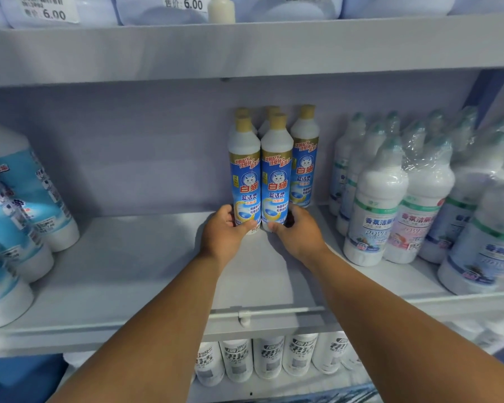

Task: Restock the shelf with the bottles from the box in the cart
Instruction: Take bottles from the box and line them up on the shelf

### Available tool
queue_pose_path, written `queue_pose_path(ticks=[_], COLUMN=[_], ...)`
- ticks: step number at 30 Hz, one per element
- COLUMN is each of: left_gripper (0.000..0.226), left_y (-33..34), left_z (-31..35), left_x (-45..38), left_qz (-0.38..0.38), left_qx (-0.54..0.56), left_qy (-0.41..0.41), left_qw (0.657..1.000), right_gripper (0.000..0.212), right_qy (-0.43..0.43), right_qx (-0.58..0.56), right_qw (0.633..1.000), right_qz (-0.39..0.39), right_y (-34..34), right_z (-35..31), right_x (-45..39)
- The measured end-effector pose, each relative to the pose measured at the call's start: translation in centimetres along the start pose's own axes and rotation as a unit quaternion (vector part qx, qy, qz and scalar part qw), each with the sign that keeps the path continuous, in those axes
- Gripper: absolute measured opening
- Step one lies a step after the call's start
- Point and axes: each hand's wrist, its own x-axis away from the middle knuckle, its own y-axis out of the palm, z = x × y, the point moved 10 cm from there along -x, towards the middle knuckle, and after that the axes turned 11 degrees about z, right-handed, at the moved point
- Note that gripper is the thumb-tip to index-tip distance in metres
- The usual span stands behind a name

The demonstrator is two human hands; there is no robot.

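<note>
The left hand (224, 228) grips the base of 1 blue-label bottle (244, 173); the right hand (296, 231) grips its neighbour (276, 175), both upright, touching, on the shelf (128, 271).

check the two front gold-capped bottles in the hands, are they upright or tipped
Upright. Both front bottles stand with caps up and bases on the shelf, the left hand and right hand gripping their bases.

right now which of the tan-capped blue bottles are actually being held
The two front bottles: left hand grips the front-left bottle, right hand the front-middle bottle. The back-right bottle stands untouched.
</note>
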Motion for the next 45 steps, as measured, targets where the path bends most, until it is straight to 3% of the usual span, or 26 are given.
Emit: queue_pose_path(ticks=[14, 18, 21, 24, 26, 30, 40, 45], left_gripper=[0.039, 0.071, 0.079, 0.071, 0.071, 0.07, 0.072, 0.068], left_y=[0.4, -0.5, -1.3, -2.3, -3.1, -4.7, -9.0, -10.2], left_z=[-0.7, -0.8, 0.0, 1.0, 1.5, 3.3, 6.4, 6.2], left_x=[-0.1, 0.0, 1.2, 3.4, 5.0, 8.4, 19.4, 26.3], left_qz=[-0.02, -0.003, -0.036, -0.087, -0.111, -0.112, -0.073, -0.041], left_qx=[-0.036, -0.165, -0.309, -0.402, -0.441, -0.456, -0.498, -0.469], left_qy=[0.014, 0.027, 0.072, 0.13, 0.147, 0.155, 0.184, 0.188], left_qw=[0.999, 0.986, 0.948, 0.902, 0.878, 0.869, 0.844, 0.862], right_gripper=[0.046, 0.045, 0.045, 0.057, 0.067, 0.081, 0.085, 0.08], right_qy=[-0.026, -0.013, -0.007, -0.041, -0.067, -0.116, -0.215, -0.218], right_qx=[0.036, 0.023, 0.112, 0.329, 0.385, 0.403, 0.447, 0.398], right_qw=[0.999, 0.999, 0.993, 0.939, 0.914, 0.902, 0.857, 0.879], right_qz=[-0.021, -0.029, -0.034, -0.092, -0.112, -0.101, -0.142, -0.144], right_y=[0.1, 0.1, -0.2, -0.6, -1.5, -3.8, -8.0, -11.2], right_z=[-1.0, -1.9, -2.2, -1.8, -2.3, -4.9, -6.6, -6.2], right_x=[0.5, 1.1, 2.1, 3.8, 5.0, 7.8, 18.6, 24.6])
